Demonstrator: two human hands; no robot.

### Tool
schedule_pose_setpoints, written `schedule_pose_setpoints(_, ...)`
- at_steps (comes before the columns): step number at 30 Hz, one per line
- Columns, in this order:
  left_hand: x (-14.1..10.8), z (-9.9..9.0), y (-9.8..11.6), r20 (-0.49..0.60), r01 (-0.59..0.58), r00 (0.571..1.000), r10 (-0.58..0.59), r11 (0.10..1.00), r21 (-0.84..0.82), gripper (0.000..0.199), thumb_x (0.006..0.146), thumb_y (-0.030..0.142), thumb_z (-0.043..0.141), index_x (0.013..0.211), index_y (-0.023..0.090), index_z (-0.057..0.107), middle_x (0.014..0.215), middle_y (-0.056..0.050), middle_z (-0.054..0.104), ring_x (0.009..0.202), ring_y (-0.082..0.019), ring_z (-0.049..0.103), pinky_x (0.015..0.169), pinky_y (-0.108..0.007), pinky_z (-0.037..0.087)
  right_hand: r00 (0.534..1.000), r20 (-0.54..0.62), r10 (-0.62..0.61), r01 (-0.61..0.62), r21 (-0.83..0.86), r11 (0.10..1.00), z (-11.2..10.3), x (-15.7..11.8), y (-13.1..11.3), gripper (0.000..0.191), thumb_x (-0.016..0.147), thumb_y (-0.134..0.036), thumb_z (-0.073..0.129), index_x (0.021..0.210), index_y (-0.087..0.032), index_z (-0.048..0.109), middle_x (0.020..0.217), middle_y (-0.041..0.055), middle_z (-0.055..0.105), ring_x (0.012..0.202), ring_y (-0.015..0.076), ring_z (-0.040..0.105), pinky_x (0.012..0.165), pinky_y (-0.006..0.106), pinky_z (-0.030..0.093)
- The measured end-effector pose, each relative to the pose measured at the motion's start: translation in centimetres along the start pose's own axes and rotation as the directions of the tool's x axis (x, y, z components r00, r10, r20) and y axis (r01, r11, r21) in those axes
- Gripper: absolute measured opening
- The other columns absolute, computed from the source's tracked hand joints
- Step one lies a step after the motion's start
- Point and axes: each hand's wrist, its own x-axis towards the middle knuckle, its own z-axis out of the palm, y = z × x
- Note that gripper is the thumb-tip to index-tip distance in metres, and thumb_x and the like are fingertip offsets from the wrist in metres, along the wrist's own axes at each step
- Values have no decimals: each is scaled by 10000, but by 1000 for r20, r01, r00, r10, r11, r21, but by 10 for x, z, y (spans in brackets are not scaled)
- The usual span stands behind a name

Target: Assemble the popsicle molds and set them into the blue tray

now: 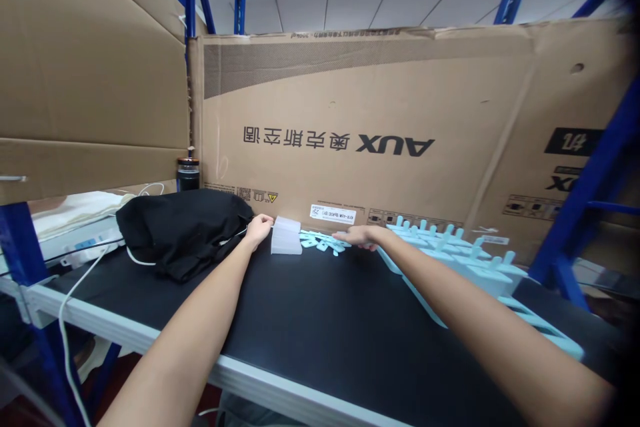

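My left hand (259,231) is closed at the left edge of a translucent white plastic box (287,237), its fingertips against the box. Right beside the box lies a loose pile of light-blue ice-pop sticks (323,241). My right hand (358,236) reaches in from the other side, fingers stretched out at the pile's right edge; whether it touches a stick is hard to tell. To the right, partly behind my right forearm, stand light-blue ice-pop moulds (480,270) with stick handles pointing up, on a slotted light-blue base (543,327).
A black cloth bundle (185,230) lies on the black tabletop (310,320) at the left, with a white cable (67,327) near it. Behind it stands a dark jar (188,173). Large cardboard panels (350,100) wall the back and left, among blue rack posts (590,193).
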Motion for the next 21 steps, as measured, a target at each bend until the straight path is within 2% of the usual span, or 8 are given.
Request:
schedule_pose_setpoints(5, 0, 0, 0, -3, -3, 1000, 3, 1000, -7, 158, 756, 218, 557, 857, 177, 671, 938, -56, 702, 854, -177, 636, 758, -249, 456, 992, 85, -92, 88, 50, 995, 2, 2, -12, 711, 711, -816, 375, 905, -156, 555, 802, 80, 577, 667, 171, 569, 574, 303, 496)
schedule_pose_setpoints(8, 1, 0, -2, -4, -4, 1000, 4, 1000, -15, 159, 757, 212, 554, 859, 176, 671, 942, -58, 700, 857, -179, 634, 759, -253, 457, 992, 19, -128, 127, 33, 991, -1, 3, -11, 732, 710, -831, 342, 897, -153, 546, 842, 97, 578, 686, 190, 574, 562, 317, 491)
schedule_pose_setpoints(10, 3, 1, -4, -4, -4, 1000, 4, 1000, -21, 158, 759, 221, 558, 860, 177, 670, 948, -60, 698, 858, -180, 633, 758, -256, 457, 996, -38, -86, 87, 21, 996, -3, 6, -6, 727, 706, -827, 362, 877, -146, 551, 869, 114, 585, 712, 208, 583, 562, 324, 490)
schedule_pose_setpoints(15, 4, 2, -6, -2, -3, 1000, 3, 1000, -29, 159, 760, 250, 565, 862, 187, 670, 949, -57, 695, 861, -184, 633, 756, -261, 457, 999, -38, -2, 4, 44, 999, 4, 15, 5, 715, 727, -799, 378, 863, -123, 568, 803, 132, 593, 701, 217, 595, 554, 313, 485)
schedule_pose_setpoints(21, 2, -1, -4, -4, -2, 1000, 2, 1000, -28, 161, 765, 249, 555, 857, 187, 672, 937, -55, 697, 861, -183, 632, 763, -261, 454, 990, -70, -118, 127, 136, 983, 12, 11, -12, 699, 803, -744, 313, 1042, -133, 553, 865, 116, 603, 697, 177, 586, 590, 289, 478)
